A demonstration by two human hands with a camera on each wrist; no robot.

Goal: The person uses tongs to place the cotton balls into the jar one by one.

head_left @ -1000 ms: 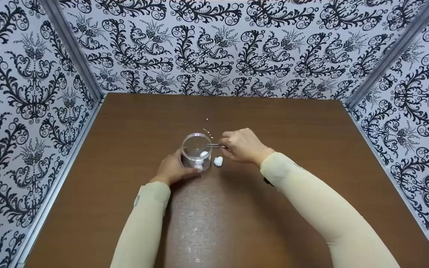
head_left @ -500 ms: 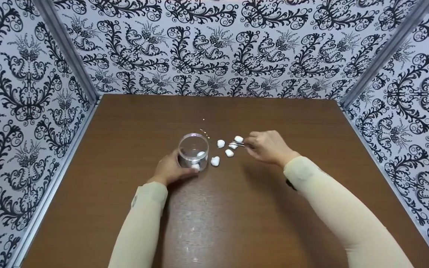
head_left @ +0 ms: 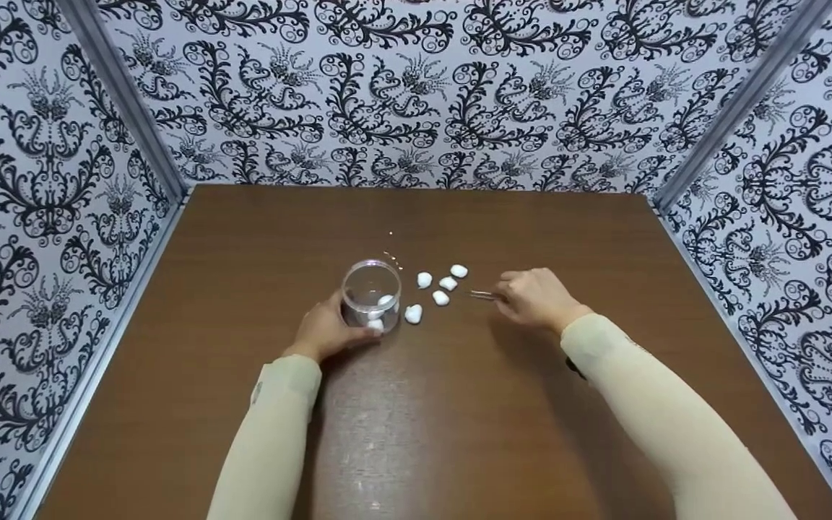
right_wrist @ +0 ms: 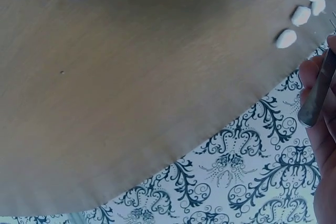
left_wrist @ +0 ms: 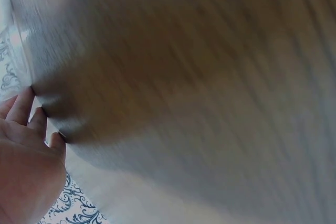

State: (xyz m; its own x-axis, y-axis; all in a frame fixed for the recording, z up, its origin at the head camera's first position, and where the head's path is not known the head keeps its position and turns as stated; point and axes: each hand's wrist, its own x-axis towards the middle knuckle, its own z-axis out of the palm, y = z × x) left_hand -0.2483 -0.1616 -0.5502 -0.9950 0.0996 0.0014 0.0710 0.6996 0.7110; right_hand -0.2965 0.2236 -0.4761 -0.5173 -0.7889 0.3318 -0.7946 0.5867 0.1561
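A clear round jar (head_left: 372,289) with a few white cotton balls low inside stands on the table, and my left hand (head_left: 326,328) curls round its left and near side. In the left wrist view the left hand (left_wrist: 31,156) shows at the left edge beside the jar's clear wall (left_wrist: 20,40). My right hand (head_left: 535,297) grips metal tweezers (head_left: 484,295) pointing left, their tips right of several loose cotton balls (head_left: 448,283) and touching none. The right wrist view shows the tweezers' handle (right_wrist: 317,93) in the right hand (right_wrist: 323,129), below the loose balls (right_wrist: 286,39).
Small light crumbs (head_left: 393,257) lie on the brown table (head_left: 279,238) just behind the jar. Patterned walls (head_left: 387,94) with grey corner posts (head_left: 748,101) enclose the back and both sides.
The right hand has moved from the jar's mouth to the right, drawing back from the loose balls. Several more balls show on the table than a second ago. The left hand stays on the jar.
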